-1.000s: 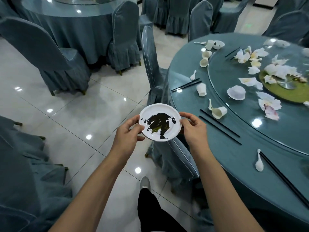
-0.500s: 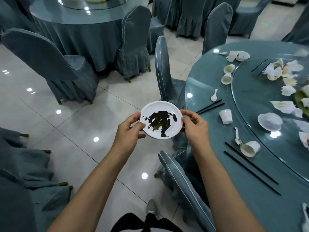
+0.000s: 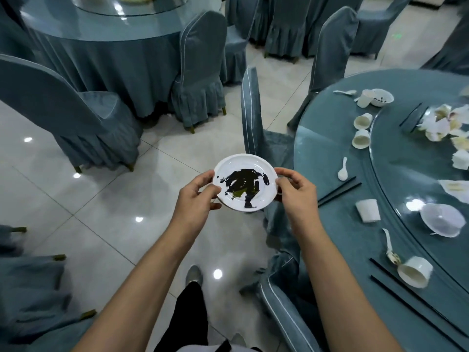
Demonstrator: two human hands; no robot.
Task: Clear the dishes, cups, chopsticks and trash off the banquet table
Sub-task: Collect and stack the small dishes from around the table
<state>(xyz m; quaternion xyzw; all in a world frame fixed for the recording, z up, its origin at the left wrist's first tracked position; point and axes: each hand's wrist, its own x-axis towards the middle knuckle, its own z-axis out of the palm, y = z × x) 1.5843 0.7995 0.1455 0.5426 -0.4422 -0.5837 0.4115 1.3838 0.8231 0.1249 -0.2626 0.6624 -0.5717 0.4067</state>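
I hold a small white plate (image 3: pixel 264 168) smeared with dark sauce over the floor, left of the banquet table (image 3: pixel 337 224). My left hand (image 3: pixel 195 201) pinches its left rim and my right hand (image 3: pixel 297 196) pinches its right rim. On the table lie tipped white cups (image 3: pixel 367 210), an upturned bowl (image 3: pixel 441 219), white spoons (image 3: pixel 343 170), black chopsticks (image 3: pixel 338 190) and crumpled napkins (image 3: pixel 435 125).
A covered chair (image 3: pixel 251 113) stands just behind the plate, another chair (image 3: pixel 286 303) beside my right forearm. More covered chairs (image 3: pixel 76 115) and a second round table (image 3: pixel 106 34) fill the left and back. Shiny tiled floor (image 3: pixel 101 214) lies below my arms.
My view has swung left, so the banquet table has slid toward the right edge. Both hands keep the same hold on the plate, which stays in the middle of the view.
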